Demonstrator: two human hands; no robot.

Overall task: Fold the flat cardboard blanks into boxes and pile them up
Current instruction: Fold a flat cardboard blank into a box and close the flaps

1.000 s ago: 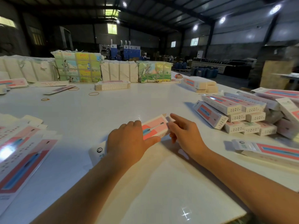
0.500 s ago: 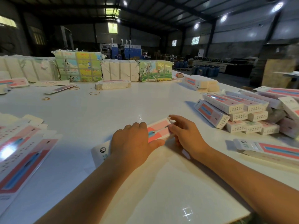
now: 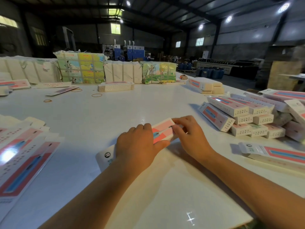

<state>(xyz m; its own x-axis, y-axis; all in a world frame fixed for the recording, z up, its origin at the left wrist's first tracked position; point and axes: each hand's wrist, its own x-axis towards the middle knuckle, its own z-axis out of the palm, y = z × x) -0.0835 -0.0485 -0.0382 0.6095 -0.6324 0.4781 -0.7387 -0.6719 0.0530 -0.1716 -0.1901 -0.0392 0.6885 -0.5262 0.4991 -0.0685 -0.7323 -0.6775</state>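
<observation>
- A pink-and-white carton [image 3: 162, 130] lies on the white table [image 3: 102, 116], near the middle of its front part, pointing away and to the right; its white end with a round logo faces the near left.
- The left hand [image 3: 140, 146] lies palm-down over the carton's middle, fingers curled over its far edge and thumb stretched along the near side, gripping it.
- The right hand [image 3: 189, 136] is at the carton's far end, fingers bent and fingertips [image 3: 175, 122] pinching the end flap there; whether the flap is tucked in I cannot tell.
- A heap of folded boxes [image 3: 244, 116] stands on the right of the table, well apart from the hands, stacked in rough layers, some askew.
- One more box [image 3: 274, 153] lies alone in front of that heap, near the right edge.
- Flat blanks [image 3: 21, 156] are spread in overlapping layers at the left edge.
- Bundled packs of printed card [image 3: 80, 68] stand in a row along the far side, with a low stack of blanks [image 3: 115, 86] in front of them and rubber bands [image 3: 96, 95] scattered nearby.
</observation>
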